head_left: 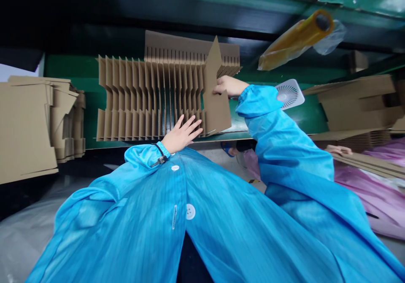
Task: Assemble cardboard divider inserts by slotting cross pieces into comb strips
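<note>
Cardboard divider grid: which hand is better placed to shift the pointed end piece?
Right, probably: the right hand grips the pointed end piece, while the left hand is open, fingers spread, just below the grid.

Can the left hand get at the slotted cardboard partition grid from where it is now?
Probably yes: the left hand sits right at the near edge of the slotted cardboard partition grid, with nothing showing between them. The right hand, holding a cardboard strip at the grid's end, isn't in its way.
</note>
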Demonstrator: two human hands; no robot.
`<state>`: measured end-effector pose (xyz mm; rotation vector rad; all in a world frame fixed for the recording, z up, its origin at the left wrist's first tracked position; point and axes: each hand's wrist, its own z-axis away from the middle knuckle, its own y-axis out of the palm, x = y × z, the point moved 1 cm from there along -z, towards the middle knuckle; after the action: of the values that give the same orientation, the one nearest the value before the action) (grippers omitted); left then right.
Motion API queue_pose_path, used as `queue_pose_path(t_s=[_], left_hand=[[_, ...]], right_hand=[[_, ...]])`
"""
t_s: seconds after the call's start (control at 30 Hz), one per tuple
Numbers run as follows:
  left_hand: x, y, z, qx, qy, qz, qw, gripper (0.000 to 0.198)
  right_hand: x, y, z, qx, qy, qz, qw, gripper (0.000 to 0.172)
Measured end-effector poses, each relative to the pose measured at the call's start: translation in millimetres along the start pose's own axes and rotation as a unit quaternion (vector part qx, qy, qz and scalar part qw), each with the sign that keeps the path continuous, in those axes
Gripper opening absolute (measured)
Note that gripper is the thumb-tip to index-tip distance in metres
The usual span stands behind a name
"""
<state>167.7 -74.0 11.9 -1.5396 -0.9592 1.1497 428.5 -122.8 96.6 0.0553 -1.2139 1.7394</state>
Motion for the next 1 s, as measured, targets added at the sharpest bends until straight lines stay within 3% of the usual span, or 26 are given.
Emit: queue_pose_path(t_s=[0.1, 0.23, 0.4, 0.67, 0.8, 0.9, 0.97, 1.0], left_hand=[[-0.5, -0.8, -0.2, 0.002, -0.001, 0.001, 1.0, 0.062], [-1.8, -1.9, -0.4, 0.003, -0.005, 0.003, 1.0, 0.061], [-2.5, -3.0, 0.5, 0.01, -0.004, -0.001, 1.0, 0.059], [-2.8, 2.3, -0.9, 0.007, -0.004, 0.01, 1.0, 0.059], [2.0, -16.7, 2.9, -0.04, -0.006, 0.05, 0.998, 0.054], [30.8, -42.6, 38.1, -0.143, -0.123, 0.045, 0.981, 0.048], [59.8, -55.8, 89.6, -0.231, -0.279, 0.004, 0.932, 0.045], [73.1, -60.1, 124.1, -0.276, -0.364, -0.029, 0.889, 0.046]], right_hand=[[-3.4, 22.3, 4.2, 0.025, 0.023, 0.02, 0.999, 0.021], [-8.1, 45.4, 2.7, 0.013, 0.033, 0.02, 0.999, 0.023], [-13.6, 57.3, -10.3, 0.035, 0.051, 0.002, 0.998, 0.032], [-23.8, 87.5, -17.9, 0.046, 0.068, -0.03, 0.996, 0.031], [-21.3, 83.9, -12.4, 0.061, 0.07, -0.048, 0.995, 0.028], [-20.2, 69.1, 4.3, 0.089, 0.046, -0.074, 0.992, 0.03], [-26.6, 56.6, 20.6, 0.074, 0.053, -0.148, 0.985, 0.031], [-32.8, 50.1, 28.1, 0.055, 0.057, -0.181, 0.98, 0.031]])
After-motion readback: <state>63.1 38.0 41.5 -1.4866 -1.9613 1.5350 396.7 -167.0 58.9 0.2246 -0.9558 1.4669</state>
